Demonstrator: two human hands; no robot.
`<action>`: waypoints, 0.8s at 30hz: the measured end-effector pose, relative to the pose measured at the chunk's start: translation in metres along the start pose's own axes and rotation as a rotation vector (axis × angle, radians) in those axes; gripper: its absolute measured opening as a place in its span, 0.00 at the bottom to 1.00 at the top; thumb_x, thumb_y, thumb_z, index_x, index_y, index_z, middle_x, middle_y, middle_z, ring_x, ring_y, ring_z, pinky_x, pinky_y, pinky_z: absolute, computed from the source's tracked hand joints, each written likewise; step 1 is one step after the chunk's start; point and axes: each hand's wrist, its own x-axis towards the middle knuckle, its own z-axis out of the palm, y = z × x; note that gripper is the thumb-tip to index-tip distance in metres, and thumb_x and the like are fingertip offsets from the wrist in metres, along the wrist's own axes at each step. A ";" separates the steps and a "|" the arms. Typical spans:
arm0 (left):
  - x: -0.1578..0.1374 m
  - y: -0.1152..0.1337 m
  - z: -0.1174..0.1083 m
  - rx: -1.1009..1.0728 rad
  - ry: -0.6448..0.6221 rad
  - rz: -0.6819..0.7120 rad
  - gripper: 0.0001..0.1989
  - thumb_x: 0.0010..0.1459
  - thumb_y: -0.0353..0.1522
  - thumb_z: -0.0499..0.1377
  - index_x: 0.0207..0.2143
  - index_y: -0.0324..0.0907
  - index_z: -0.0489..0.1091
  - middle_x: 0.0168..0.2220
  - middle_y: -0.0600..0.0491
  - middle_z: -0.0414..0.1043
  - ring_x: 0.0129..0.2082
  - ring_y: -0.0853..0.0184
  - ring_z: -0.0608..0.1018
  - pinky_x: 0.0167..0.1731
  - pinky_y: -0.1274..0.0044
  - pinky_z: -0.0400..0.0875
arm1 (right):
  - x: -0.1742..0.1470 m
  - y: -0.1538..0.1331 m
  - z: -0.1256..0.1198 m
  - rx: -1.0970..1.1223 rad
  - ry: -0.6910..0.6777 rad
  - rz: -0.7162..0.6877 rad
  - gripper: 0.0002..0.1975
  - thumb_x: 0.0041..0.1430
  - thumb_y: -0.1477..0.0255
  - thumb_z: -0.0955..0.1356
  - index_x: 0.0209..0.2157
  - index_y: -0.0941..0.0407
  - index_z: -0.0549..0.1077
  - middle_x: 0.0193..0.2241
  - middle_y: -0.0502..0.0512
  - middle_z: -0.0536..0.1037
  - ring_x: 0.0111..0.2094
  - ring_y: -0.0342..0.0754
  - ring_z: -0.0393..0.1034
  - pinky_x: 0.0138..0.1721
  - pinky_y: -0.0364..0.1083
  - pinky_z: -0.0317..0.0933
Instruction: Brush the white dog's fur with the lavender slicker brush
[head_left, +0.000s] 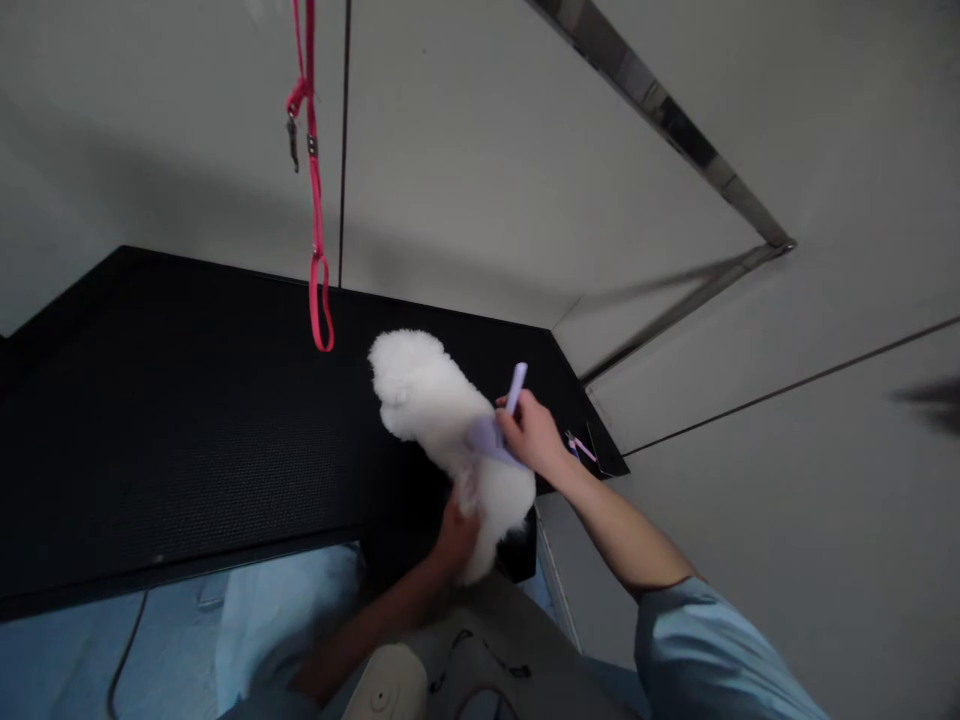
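Note:
A fluffy white dog [439, 390] stands at the right part of the black table, its head toward the far side. My right hand [534, 432] is wrapped around the handle of a lilac slicker brush [516, 388]. The brush's head is blurred and lies against the fur on the dog's back. Nearer to me, my left hand [459, 525] grips the dog low on its body, with its fingertips partly sunk in the fur. Exactly which part of the dog it grips I cannot tell.
A pink grooming loop [318, 200] with a metal clip hangs at the back left. Small pink-handled tools [581, 447] lie at the right end of the black table [187, 430]. A metal bar frame [675, 120] rises beside the pale wall. A cable [129, 655] runs below the table.

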 end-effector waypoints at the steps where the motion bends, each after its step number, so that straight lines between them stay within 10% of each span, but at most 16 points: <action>1: -0.001 0.001 0.000 -0.008 -0.010 0.000 0.28 0.41 0.29 0.67 0.49 0.43 0.71 0.49 0.47 0.76 0.53 0.52 0.76 0.50 0.70 0.73 | -0.001 0.001 -0.001 -0.008 0.094 0.005 0.12 0.61 0.66 0.63 0.44 0.57 0.68 0.34 0.57 0.76 0.29 0.47 0.69 0.32 0.46 0.61; 6: -0.004 0.006 0.000 0.010 0.005 -0.026 0.29 0.41 0.32 0.67 0.49 0.40 0.70 0.47 0.44 0.77 0.50 0.52 0.77 0.50 0.68 0.73 | -0.002 0.000 -0.002 0.055 -0.148 -0.040 0.10 0.60 0.66 0.64 0.41 0.56 0.69 0.28 0.53 0.75 0.26 0.46 0.69 0.29 0.44 0.61; 10: -0.006 0.008 -0.001 0.010 -0.067 0.027 0.28 0.43 0.34 0.68 0.49 0.41 0.70 0.50 0.43 0.76 0.53 0.52 0.75 0.51 0.70 0.71 | 0.002 0.001 -0.005 -0.050 0.081 -0.043 0.13 0.61 0.67 0.63 0.46 0.57 0.68 0.35 0.58 0.76 0.33 0.49 0.71 0.35 0.47 0.63; 14: -0.007 0.004 -0.001 -0.003 -0.029 -0.101 0.28 0.40 0.36 0.69 0.46 0.42 0.70 0.41 0.44 0.79 0.45 0.52 0.79 0.44 0.69 0.75 | 0.007 -0.002 -0.006 0.020 -0.246 -0.168 0.11 0.59 0.68 0.65 0.43 0.56 0.70 0.32 0.55 0.76 0.28 0.46 0.69 0.31 0.45 0.62; 19: -0.008 0.007 0.000 -0.031 -0.014 -0.048 0.31 0.37 0.35 0.70 0.47 0.43 0.69 0.45 0.45 0.78 0.47 0.54 0.78 0.46 0.71 0.74 | 0.014 -0.005 -0.003 -0.041 -0.058 -0.142 0.15 0.61 0.68 0.64 0.48 0.58 0.68 0.40 0.59 0.76 0.33 0.47 0.70 0.36 0.47 0.63; 24: -0.010 0.008 -0.003 0.013 0.018 -0.097 0.27 0.39 0.36 0.69 0.45 0.43 0.72 0.43 0.43 0.78 0.46 0.50 0.79 0.44 0.66 0.75 | 0.021 -0.004 -0.008 0.039 -0.277 -0.143 0.12 0.59 0.68 0.65 0.44 0.57 0.70 0.32 0.55 0.77 0.28 0.46 0.69 0.31 0.45 0.62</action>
